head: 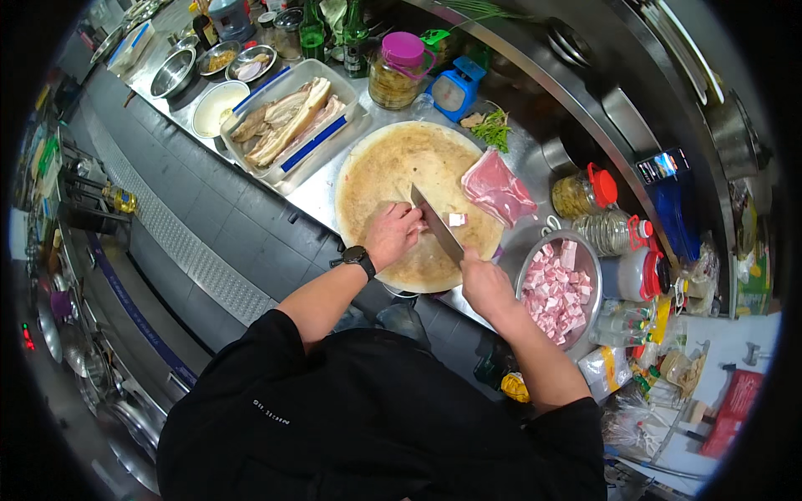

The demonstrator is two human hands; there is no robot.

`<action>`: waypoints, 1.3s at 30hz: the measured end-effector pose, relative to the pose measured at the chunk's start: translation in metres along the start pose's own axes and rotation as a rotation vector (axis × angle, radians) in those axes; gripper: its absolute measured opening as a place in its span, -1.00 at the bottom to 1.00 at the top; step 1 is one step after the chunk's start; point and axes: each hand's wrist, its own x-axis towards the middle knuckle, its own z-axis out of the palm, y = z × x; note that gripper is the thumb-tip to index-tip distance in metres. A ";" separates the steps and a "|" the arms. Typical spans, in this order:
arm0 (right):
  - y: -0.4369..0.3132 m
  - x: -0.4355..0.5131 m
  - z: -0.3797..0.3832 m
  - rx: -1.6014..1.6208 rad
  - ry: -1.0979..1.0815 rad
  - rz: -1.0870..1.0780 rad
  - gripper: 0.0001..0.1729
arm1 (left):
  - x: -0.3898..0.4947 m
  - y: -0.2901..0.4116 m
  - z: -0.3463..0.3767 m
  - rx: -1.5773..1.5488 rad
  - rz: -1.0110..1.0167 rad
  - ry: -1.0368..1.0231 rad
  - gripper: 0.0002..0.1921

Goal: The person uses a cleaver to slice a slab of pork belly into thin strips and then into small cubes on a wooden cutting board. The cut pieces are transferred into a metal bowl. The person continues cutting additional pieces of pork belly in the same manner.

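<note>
My right hand (487,285) grips the handle of a cleaver (438,225), its blade slanting up and left across a round chopping board (388,156). Close against the blade's left side, my left hand (393,233) holds down a small piece of pork (422,225), mostly covered by the fingers. To the right of the blade lies one cut cube of pork (457,219). A slab of raw pork (498,188) rests over the board's right edge. Many pork cubes fill a steel bowl (596,275) beside my right forearm.
Left of the board stands a plastic container (294,166) with pork belly slabs (288,125). Behind are a purple-lidded jar (396,75), a blue kitchen scale (454,91) and green herbs (492,130). A red-lidded jar (579,193) and plastic bottles line the right side.
</note>
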 end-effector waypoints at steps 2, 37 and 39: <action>-0.002 0.004 -0.005 0.027 -0.041 0.023 -0.61 | 0.000 -0.002 0.000 -0.023 -0.008 0.019 -0.72; 0.001 0.028 0.024 0.086 -0.015 -0.066 -0.43 | -0.012 -0.012 -0.001 -0.137 -0.087 0.006 -0.82; -0.005 0.071 0.069 0.071 0.070 -0.070 -0.52 | -0.014 -0.011 -0.002 -0.116 -0.089 -0.014 -0.81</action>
